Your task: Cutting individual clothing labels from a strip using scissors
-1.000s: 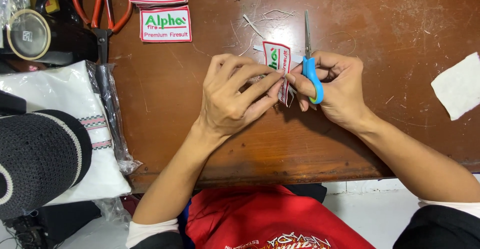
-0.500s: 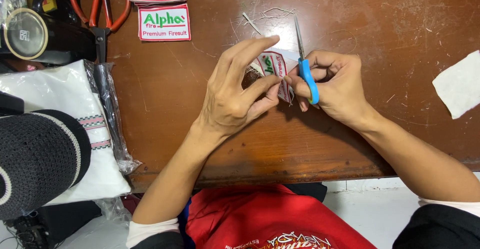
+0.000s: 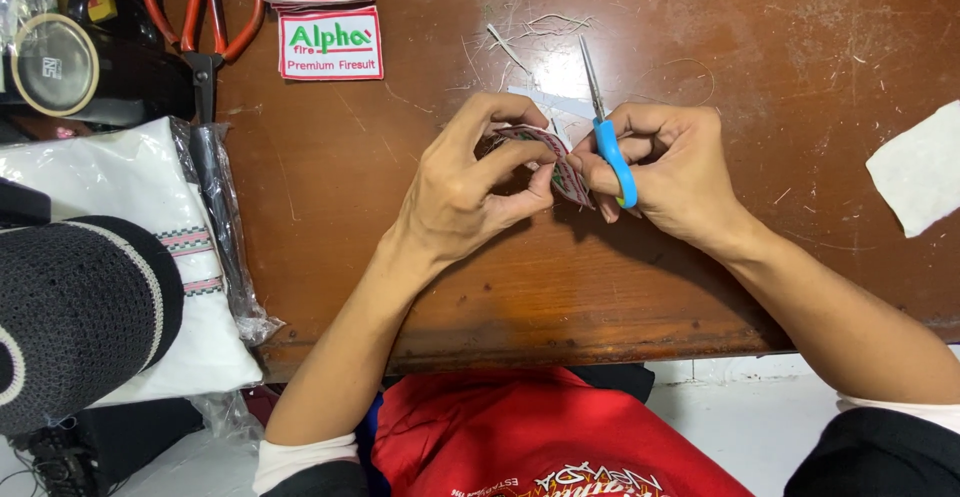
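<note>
Head view: your left hand [image 3: 462,192] is pinching the patch [image 3: 560,162] while your right hand [image 3: 672,172] is gripping the scissors [image 3: 610,152], both near the table [image 3: 600,287] middle.

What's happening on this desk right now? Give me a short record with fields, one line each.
Surface: brown wooden table
Left hand: pinches a small embroidered patch, bent between the fingers
Right hand: grips blue-handled snips, blades pointing away from the person
Near the hands: loose thread trimmings
Far edge: two finished patches and orange-handled scissors
Right side: white fabric scrap
Left side: bagged white cloth
</note>
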